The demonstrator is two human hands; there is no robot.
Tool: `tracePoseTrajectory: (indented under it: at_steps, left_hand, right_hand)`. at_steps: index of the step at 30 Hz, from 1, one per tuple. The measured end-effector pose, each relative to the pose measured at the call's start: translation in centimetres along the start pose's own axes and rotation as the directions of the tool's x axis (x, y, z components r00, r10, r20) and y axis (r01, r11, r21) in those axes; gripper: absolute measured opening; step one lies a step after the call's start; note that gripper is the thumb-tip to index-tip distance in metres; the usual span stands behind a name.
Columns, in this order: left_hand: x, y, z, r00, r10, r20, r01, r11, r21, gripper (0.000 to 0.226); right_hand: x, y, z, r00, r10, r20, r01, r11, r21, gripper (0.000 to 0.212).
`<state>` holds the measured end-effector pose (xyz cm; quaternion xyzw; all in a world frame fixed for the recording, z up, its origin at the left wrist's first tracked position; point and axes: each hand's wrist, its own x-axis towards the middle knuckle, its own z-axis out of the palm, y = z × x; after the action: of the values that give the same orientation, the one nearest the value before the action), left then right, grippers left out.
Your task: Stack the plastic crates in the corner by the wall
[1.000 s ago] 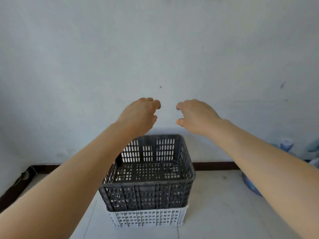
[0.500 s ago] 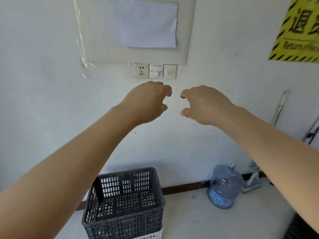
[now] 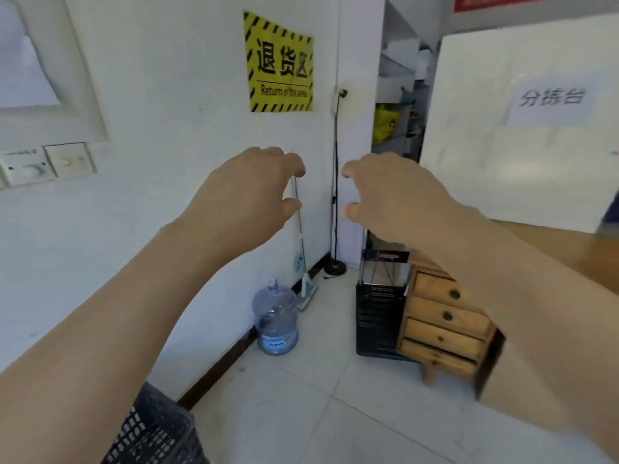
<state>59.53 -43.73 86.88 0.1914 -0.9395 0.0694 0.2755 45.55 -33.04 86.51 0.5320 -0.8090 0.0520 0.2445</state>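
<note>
Both arms reach forward at chest height in the head view. My left hand [image 3: 248,195] and my right hand [image 3: 392,195] hover side by side in the air, fingers loosely curled, and neither holds anything. A corner of the dark grey plastic crate [image 3: 157,433] shows at the bottom left by the wall, partly behind my left forearm. Another black slatted crate [image 3: 376,321] stands upright on the floor ahead, wedged against a wooden drawer unit.
A small wooden drawer unit [image 3: 442,326] stands right of the black crate. A blue water jug [image 3: 276,321], a mop [image 3: 306,289] and a lamp stand [image 3: 335,266] sit along the white wall. A yellow warning sign [image 3: 279,63] hangs above. White tile floor stretches between.
My view has swung up and to the right, away from the stacked crates, which slid to the bottom left edge. Both hands stay raised together, holding nothing.
</note>
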Motion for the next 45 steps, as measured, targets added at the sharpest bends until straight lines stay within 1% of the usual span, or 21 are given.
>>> tracePoseTrajectory:
  at_steps: [3, 6, 8, 12, 14, 17, 19, 21, 24, 27, 29, 31, 35, 40, 45]
  left_hand:
    - [1.6, 5.8, 0.8, 0.989, 0.146, 0.002, -0.145, 0.985, -0.096, 0.038]
    - [2.9, 12.3, 1.6, 0.962, 0.271, 0.006, -0.267, 0.949, -0.169, 0.035]
    - [3.8, 17.1, 2.3, 0.934, 0.356, 0.018, -0.345, 0.914, -0.213, 0.037]
    - [5.0, 28.4, 3.8, 0.860, 0.510, 0.016, -0.481, 0.822, -0.306, 0.041]
    - [5.1, 34.8, 4.4, 0.823, 0.568, 0.004, -0.529, 0.768, -0.360, 0.041]
    - [4.7, 44.7, 4.9, 0.754, 0.653, -0.069, -0.614, 0.663, -0.428, 0.037]
    - [4.1, 50.8, 5.1, 0.703, 0.701, -0.118, -0.661, 0.585, -0.470, 0.036]
    - [3.6, 56.3, 5.3, 0.657, 0.737, -0.156, -0.702, 0.523, -0.483, 0.037]
    - [3.4, 63.5, 5.7, 0.592, 0.783, -0.189, -0.743, 0.441, -0.503, 0.039]
    - [3.7, 69.4, 6.5, 0.529, 0.826, -0.197, -0.775, 0.375, -0.509, 0.038]
    - [4.2, 72.6, 7.5, 0.494, 0.845, -0.204, -0.792, 0.340, -0.508, 0.038]
    - [5.2, 75.4, 8.8, 0.476, 0.853, -0.215, -0.801, 0.319, -0.507, 0.038]
    - [8.0, 80.8, 11.5, 0.456, 0.861, -0.226, -0.808, 0.294, -0.510, 0.038]
    - [12.3, 88.4, 14.5, 0.435, 0.877, -0.203, -0.797, 0.271, -0.540, 0.039]
    - [14.9, 96.6, 16.5, 0.411, 0.890, -0.197, -0.805, 0.252, -0.538, 0.039]
  right_hand:
    - [-4.9, 4.9, -1.4, 0.990, 0.140, 0.013, -0.138, 0.987, -0.081, 0.031]
    - [-10.1, 9.5, -2.7, 0.959, 0.282, 0.032, -0.275, 0.952, -0.135, 0.037]
    - [-13.7, 12.7, -3.6, 0.926, 0.376, 0.041, -0.363, 0.914, -0.182, 0.039]
    - [-22.2, 20.1, -5.7, 0.833, 0.552, 0.043, -0.516, 0.803, -0.298, 0.035]
    - [-27.1, 24.0, -7.0, 0.775, 0.631, 0.042, -0.579, 0.735, -0.354, 0.031]
    - [-34.6, 29.4, -9.3, 0.666, 0.745, 0.037, -0.674, 0.623, -0.397, 0.025]
    - [-39.4, 32.3, -10.6, 0.584, 0.811, 0.038, -0.726, 0.542, -0.423, 0.027]
    - [-43.8, 35.0, -11.8, 0.512, 0.859, 0.027, -0.761, 0.468, -0.449, 0.033]
    - [-49.3, 38.5, -13.0, 0.408, 0.913, 0.010, -0.797, 0.362, -0.483, 0.031]
    - [-53.2, 42.0, -13.4, 0.340, 0.940, 0.011, -0.808, 0.298, -0.508, 0.032]
    - [-54.9, 44.3, -13.1, 0.320, 0.947, 0.004, -0.817, 0.278, -0.504, 0.032]
    - [-56.1, 46.8, -12.5, 0.303, 0.953, 0.000, -0.824, 0.262, -0.503, 0.033]
    - [-57.4, 52.3, -11.0, 0.285, 0.959, -0.011, -0.828, 0.240, -0.506, 0.038]
    - [-58.9, 60.4, -9.7, 0.276, 0.961, 0.001, -0.829, 0.239, -0.506, 0.037]
    - [-62.3, 68.2, -8.8, 0.266, 0.964, 0.022, -0.826, 0.240, -0.511, 0.038]
